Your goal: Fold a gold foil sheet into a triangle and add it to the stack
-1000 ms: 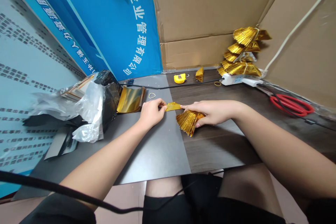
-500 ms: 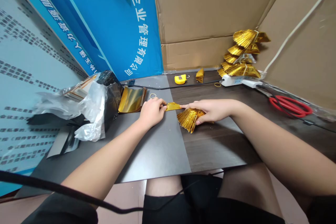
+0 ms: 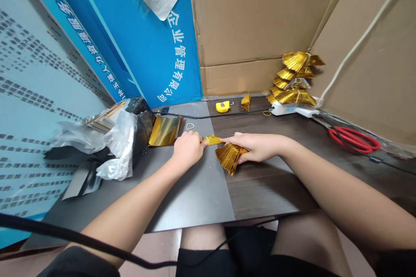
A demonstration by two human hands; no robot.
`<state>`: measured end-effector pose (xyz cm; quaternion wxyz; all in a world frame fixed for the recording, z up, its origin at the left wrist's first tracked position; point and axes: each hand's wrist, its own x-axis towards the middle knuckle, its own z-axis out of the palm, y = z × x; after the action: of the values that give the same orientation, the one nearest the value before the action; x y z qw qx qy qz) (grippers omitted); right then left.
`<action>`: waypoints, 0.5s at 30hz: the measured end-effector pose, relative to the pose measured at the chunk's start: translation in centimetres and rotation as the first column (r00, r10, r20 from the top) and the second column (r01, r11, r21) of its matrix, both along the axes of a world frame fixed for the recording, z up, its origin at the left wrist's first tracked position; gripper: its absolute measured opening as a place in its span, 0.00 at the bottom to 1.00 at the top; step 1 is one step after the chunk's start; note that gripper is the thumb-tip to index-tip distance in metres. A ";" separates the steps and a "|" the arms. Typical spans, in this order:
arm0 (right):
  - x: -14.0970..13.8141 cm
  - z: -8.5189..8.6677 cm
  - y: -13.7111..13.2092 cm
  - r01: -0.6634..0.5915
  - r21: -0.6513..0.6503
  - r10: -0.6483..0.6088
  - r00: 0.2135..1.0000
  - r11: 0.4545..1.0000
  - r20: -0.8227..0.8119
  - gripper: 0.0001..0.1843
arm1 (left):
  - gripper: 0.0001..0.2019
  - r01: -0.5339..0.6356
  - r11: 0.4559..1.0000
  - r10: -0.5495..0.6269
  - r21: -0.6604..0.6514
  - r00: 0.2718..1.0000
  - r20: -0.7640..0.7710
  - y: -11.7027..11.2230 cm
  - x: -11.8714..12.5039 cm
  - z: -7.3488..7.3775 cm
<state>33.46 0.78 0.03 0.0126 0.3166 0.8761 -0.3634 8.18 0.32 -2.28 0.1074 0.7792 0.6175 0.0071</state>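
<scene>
My left hand [image 3: 189, 150] is closed, its thumb and fingertips at the left end of a small folded gold foil paper [image 3: 212, 140] on the table. My right hand [image 3: 251, 145] is wrapped round the narrow end of a fanned bundle of pleated gold foil papers [image 3: 227, 158]. Its index fingertip reaches the right end of the small folded paper. Left of my left hand lies a stack of flat gold foil sheets [image 3: 165, 130], with a pale rubber band [image 3: 190, 126] close by. The bundle's narrow end is partly hidden under my right palm.
At the back sit a yellow tape measure [image 3: 222, 106], a folded gold piece [image 3: 246, 102] and a black cable. Stacked gold fans [image 3: 294, 78] rest by a white power strip [image 3: 282, 108]. Red-handled scissors [image 3: 354, 139] lie right. Plastic bags [image 3: 118, 143] crowd the left.
My head view has tilted up a little, so things appear lower in the picture. Both hands keep nearly the same place on the table, still on the folded paper and the bundle.
</scene>
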 end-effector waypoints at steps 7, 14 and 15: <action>0.3 -0.5 0.4 0.009 0.009 -0.009 1.000 1.000 -0.005 0.32 | 0.12 -0.009 1.000 0.009 -0.024 1.000 -0.011 0.1 0.0 0.0; 0.8 -1.2 1.0 0.020 0.036 -0.019 1.000 0.999 -0.011 0.37 | 0.10 0.020 0.999 -0.019 -0.025 0.999 0.032 0.1 -0.4 -0.5; 0.8 -1.3 1.0 0.021 0.041 -0.021 1.000 0.999 -0.014 0.37 | 0.10 0.015 1.000 -0.014 -0.021 0.999 0.037 0.1 -0.4 -0.6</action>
<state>34.21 1.77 -1.25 -0.0036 0.3236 0.8801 -0.3475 7.78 0.38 -2.85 0.1270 0.7821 0.6099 0.0142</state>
